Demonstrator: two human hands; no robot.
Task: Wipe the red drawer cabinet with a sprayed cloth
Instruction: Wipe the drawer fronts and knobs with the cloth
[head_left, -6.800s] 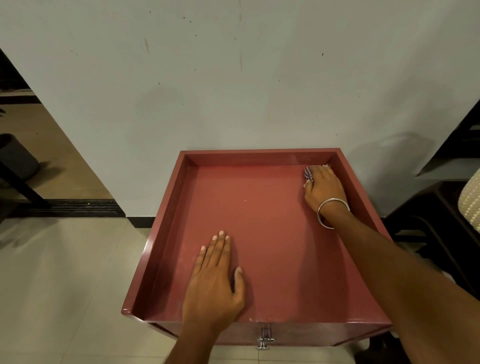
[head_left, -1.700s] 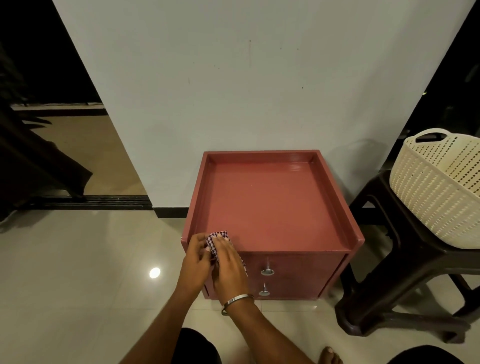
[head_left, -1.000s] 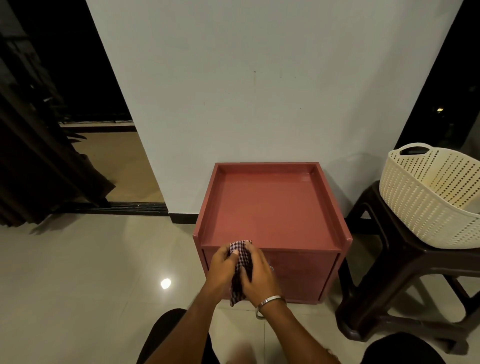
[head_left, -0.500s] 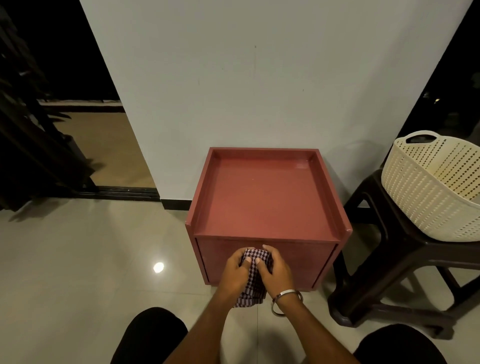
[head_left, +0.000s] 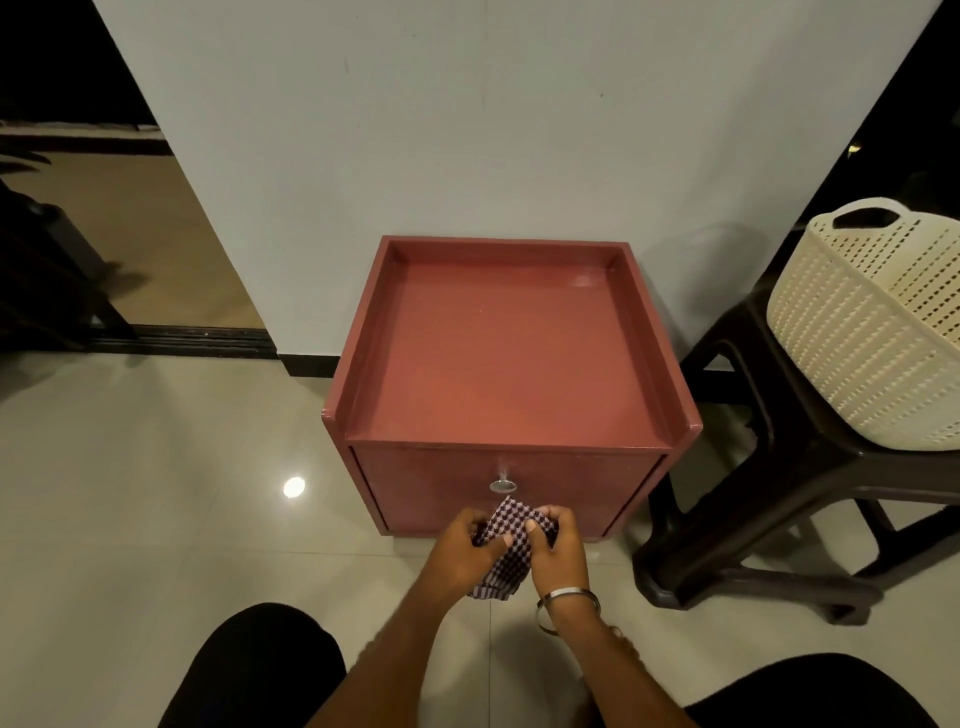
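The red drawer cabinet stands on the tiled floor against the white wall, its recessed top facing you and its front in shadow below the rim. You hold the checked cloth in front of the lower part of that front, bunched between both hands: your left hand pinches its left edge, your right hand curls over its right side, and a loose tail hangs down below them. You seem to be refolding it, so the drawer fronts look like the part not yet wiped.

Watch the round metal knob just above the cloth. If you sweep upward with that tail loose, it may catch on the knob and tug the drawer out. A second knob may sit behind your hands, though the view there is too dark to tell.

A bunched cloth also wipes poorly; only a ridge of it would touch the panel and leave streaks, so flatten it first.

To your right, the dark stool with the cream basket stands close to the cabinet's side. A wide stroke round that corner could knock your elbow against it.
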